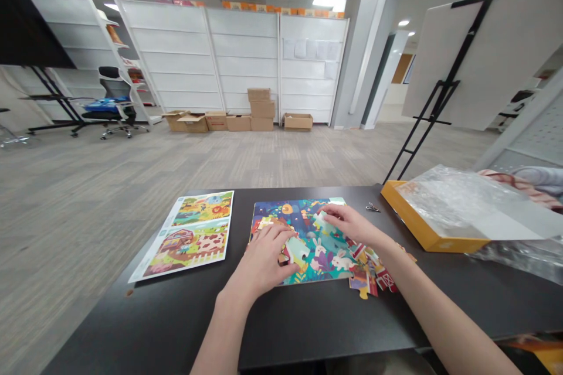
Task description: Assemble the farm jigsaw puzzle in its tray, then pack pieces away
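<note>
A dark-blue picture puzzle board (285, 211) with rabbits and plants lies on the black table, with puzzle pieces on top of it. My left hand (266, 255) rests over the board's left side, fingers spread and thumb apart, covering some brown and orange pieces. Beside its thumb and fingertips is a pale green puzzle piece (299, 249). At the upper right of the board, my right hand (349, 222) pinches a light green puzzle piece (324, 224) by its edge. More loose puzzle pieces (365, 278) are heaped at the board's right, partly hidden under my right forearm.
To the left lies a printed picture sheet (191, 237) with farm and jungle scenes. A yellow box (422, 225) holding clear plastic wrap (457, 199) stands at the right. Near it is a small metal clip (373, 207). A whiteboard stand (433, 105) rises behind the table.
</note>
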`<action>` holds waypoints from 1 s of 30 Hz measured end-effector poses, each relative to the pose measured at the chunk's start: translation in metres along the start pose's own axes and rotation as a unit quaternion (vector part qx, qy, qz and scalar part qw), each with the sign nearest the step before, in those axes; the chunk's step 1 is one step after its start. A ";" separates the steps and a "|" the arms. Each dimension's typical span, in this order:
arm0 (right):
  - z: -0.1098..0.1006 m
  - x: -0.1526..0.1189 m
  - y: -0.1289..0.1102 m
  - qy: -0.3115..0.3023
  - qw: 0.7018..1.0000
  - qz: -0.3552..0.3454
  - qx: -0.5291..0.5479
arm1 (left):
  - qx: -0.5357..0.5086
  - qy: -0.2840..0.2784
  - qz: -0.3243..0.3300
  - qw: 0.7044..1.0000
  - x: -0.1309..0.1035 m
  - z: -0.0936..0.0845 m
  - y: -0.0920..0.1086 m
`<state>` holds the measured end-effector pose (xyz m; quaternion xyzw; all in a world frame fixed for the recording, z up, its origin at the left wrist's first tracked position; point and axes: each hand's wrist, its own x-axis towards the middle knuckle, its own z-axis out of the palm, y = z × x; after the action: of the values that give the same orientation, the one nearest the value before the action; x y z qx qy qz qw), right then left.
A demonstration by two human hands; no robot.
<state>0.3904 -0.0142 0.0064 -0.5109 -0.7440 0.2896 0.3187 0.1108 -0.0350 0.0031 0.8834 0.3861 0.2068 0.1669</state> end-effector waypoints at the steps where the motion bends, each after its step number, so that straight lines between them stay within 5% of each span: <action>1: -0.002 0.000 0.003 0.001 1.000 0.004 -0.022 | 0.002 -0.006 -0.001 1.000 0.000 0.000 0.001; 7: 0.008 0.004 0.014 0.023 0.993 0.027 -0.112 | 0.000 -0.019 -0.006 1.000 -0.003 -0.002 0.004; 12: 0.015 0.005 0.013 0.000 0.988 -0.025 -0.154 | -0.004 -0.017 -0.001 1.000 -0.003 0.000 0.002; 20: 0.003 0.001 0.015 0.021 0.985 -0.042 -0.168 | -0.012 -0.016 0.000 1.000 -0.002 0.001 0.000; 25: -0.003 -0.004 0.017 -0.042 0.982 -0.048 -0.180 | -0.020 -0.007 0.001 1.000 -0.003 0.001 -0.001; 30: 0.002 -0.004 0.017 -0.040 0.982 -0.033 -0.183 | -0.022 -0.002 0.000 1.000 -0.002 0.001 -0.001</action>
<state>0.3999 -0.0126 -0.0085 -0.5240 -0.8129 0.1578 0.1994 0.1098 -0.0363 0.0013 0.8797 0.3812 0.2139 0.1873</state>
